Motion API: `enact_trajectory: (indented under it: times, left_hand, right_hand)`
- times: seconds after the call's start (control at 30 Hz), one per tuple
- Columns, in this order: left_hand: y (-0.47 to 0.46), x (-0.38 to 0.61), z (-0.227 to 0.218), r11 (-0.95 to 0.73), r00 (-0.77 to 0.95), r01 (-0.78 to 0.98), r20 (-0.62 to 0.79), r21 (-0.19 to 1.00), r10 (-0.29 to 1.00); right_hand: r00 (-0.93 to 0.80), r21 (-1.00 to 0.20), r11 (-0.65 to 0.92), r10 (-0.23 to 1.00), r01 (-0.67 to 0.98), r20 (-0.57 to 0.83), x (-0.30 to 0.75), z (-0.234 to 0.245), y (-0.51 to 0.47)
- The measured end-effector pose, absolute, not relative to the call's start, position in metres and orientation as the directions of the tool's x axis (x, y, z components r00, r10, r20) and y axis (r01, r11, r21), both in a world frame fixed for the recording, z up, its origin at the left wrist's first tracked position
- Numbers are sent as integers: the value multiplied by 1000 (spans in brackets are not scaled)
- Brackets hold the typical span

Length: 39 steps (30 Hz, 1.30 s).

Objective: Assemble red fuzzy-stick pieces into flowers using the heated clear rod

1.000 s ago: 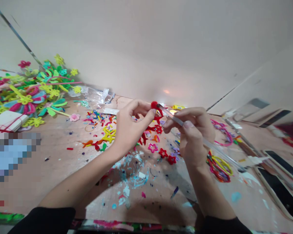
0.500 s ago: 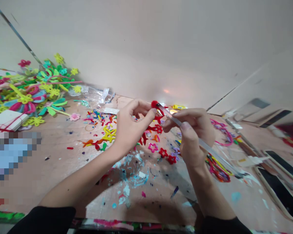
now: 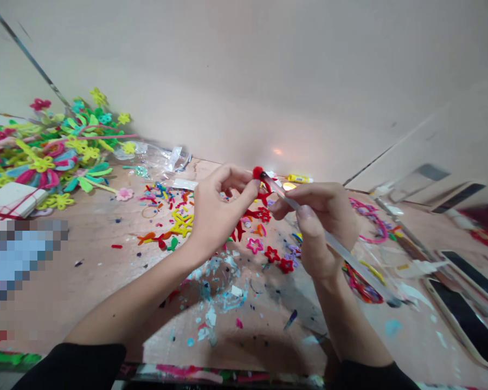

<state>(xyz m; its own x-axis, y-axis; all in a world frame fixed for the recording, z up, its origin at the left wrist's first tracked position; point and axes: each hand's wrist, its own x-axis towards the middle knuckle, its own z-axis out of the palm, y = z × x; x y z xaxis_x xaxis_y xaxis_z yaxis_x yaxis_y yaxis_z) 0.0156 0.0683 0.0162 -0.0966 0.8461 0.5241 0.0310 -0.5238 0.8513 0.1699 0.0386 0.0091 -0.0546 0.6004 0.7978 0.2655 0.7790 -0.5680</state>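
My left hand [image 3: 217, 208] is raised over the wooden table [image 3: 85, 271] and pinches a small red pipe-cleaner piece [image 3: 258, 174] between thumb and forefinger. My right hand [image 3: 323, 227] grips a long clear glue stick [image 3: 333, 245] like a pen. The stick's darkened tip touches the red piece. Its rear end slants down to the right past my wrist.
Small pipe-cleaner stars and flowers [image 3: 268, 252] and cut scraps [image 3: 166, 208] litter the table under my hands. A heap of bright pipe-cleaner flowers [image 3: 52, 151] fills the far left. Coloured loops [image 3: 364, 279] lie at the right, a yellow tube [image 3: 299, 178] by the wall.
The glue stick's rear end has swung a little lower and leftward. Both hands stay almost where they were, still joined at the red piece.
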Motion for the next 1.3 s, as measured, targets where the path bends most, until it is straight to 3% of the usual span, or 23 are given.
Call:
enact_trajectory:
  times: [0.23,0.87,1.3]
  left_hand:
    - [68,15,16,-518,-100,31,518,855,849]
    - [69,15,16,-530,-67,47,532,847,844]
    - [70,14,14,-566,-9,85,569,820,822]
  right_hand:
    - [-59,-555,789,587,265,807,170,9,38]
    - [-149,-458,761,575,460,805,179,14,33]
    - [-275,-204,710,497,674,823,177,32,23]
